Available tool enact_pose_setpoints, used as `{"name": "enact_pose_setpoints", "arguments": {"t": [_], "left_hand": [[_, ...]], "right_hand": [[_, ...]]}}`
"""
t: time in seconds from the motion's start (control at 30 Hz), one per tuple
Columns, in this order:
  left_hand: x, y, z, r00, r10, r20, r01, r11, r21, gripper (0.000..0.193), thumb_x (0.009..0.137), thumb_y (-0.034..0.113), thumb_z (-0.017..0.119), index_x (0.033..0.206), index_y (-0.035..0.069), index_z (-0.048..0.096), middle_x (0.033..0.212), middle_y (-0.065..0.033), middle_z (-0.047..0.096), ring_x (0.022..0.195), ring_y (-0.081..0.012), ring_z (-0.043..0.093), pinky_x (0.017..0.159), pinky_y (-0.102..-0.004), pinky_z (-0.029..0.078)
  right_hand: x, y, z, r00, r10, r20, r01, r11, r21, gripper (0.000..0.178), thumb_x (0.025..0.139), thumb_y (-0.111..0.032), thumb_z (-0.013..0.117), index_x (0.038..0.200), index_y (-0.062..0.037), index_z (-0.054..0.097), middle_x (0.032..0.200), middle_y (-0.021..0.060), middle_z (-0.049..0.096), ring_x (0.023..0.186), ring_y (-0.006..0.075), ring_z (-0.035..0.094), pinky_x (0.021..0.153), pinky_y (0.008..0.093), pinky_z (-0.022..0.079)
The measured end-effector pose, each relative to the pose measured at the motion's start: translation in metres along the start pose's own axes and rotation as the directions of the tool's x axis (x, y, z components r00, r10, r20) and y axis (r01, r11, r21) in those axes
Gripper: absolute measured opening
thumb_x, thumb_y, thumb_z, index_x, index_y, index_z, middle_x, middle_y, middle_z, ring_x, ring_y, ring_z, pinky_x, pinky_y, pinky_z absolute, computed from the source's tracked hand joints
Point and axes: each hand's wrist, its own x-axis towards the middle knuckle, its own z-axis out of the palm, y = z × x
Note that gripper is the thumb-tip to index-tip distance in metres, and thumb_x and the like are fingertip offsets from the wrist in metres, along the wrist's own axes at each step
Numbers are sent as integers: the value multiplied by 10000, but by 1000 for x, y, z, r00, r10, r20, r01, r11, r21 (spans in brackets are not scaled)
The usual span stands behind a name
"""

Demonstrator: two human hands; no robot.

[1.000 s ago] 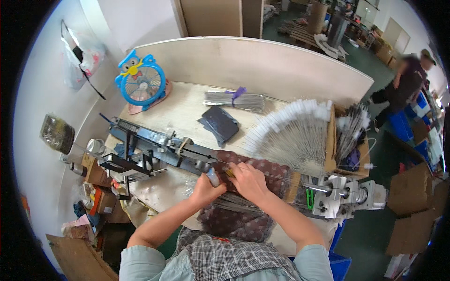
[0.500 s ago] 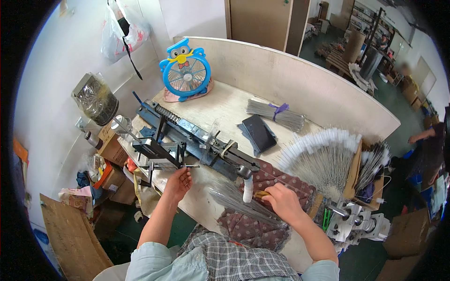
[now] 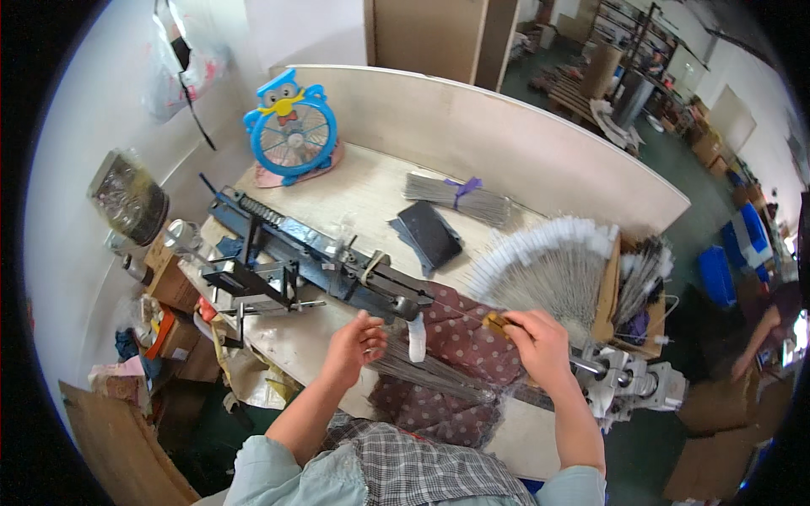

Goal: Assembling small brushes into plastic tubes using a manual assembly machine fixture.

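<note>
My right hand point(image 3: 540, 341) grips a small yellow-brown tool point(image 3: 496, 322), its kind unclear, above the brown dotted cloth point(image 3: 460, 325). A thin wire appears to run between this tool and the end of the long blue-black metal bench fixture point(image 3: 312, 249). Nothing shows in my left hand point(image 3: 358, 347), whose fingers are loosely bent and apart. It hovers left of the white-wrapped lever handle point(image 3: 417, 339), not touching it. Below the lever, a bundle of thin grey wires point(image 3: 430, 375) lies partly across the cloth.
A large fan of white-tipped wires point(image 3: 548, 261) spreads beside a cardboard box. Farther back lie a dark flat pad point(image 3: 430, 234) and a tied wire bundle point(image 3: 460, 198). A blue fan point(image 3: 294, 139) stands at the back left; a metal machine point(image 3: 629, 384) is at right.
My left hand has left the black bracket's rod and moved right toward the lever. My right hand has moved right and away from the lever with the yellow-brown tool. The view has shifted.
</note>
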Motion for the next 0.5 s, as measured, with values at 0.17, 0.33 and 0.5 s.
{"name": "enact_pose_setpoints", "arguments": {"t": [0.17, 0.33, 0.5], "left_hand": [[8, 17, -72, 973, -40, -227, 3, 987, -159, 384, 829, 499, 609, 939, 131, 586, 790, 23, 604, 710, -121, 580, 651, -303, 458], [14, 34, -99, 948, 36, -316, -106, 973, -206, 252, 857, 377, 614, 872, 126, 616, 764, 28, 610, 697, -115, 575, 637, -289, 462], [16, 31, -95, 928, 83, -364, -152, 974, -167, 164, 868, 291, 599, 841, 130, 613, 737, 37, 597, 687, -108, 554, 645, -278, 447]], "right_hand": [[-11, 6, -2, 994, 110, 18, -110, 993, 49, 157, 756, -80, 669, 910, -45, 667, 788, 94, 637, 734, 258, 603, 654, 327, 476], [-3, 4, 2, 999, 24, 24, -26, 996, 86, 155, 758, -95, 671, 908, -57, 671, 791, 84, 639, 737, 261, 596, 654, 335, 470], [-9, 7, -3, 999, 40, 18, -41, 994, 101, 169, 744, -66, 669, 910, -34, 673, 751, 105, 632, 706, 251, 588, 643, 323, 454]]}}
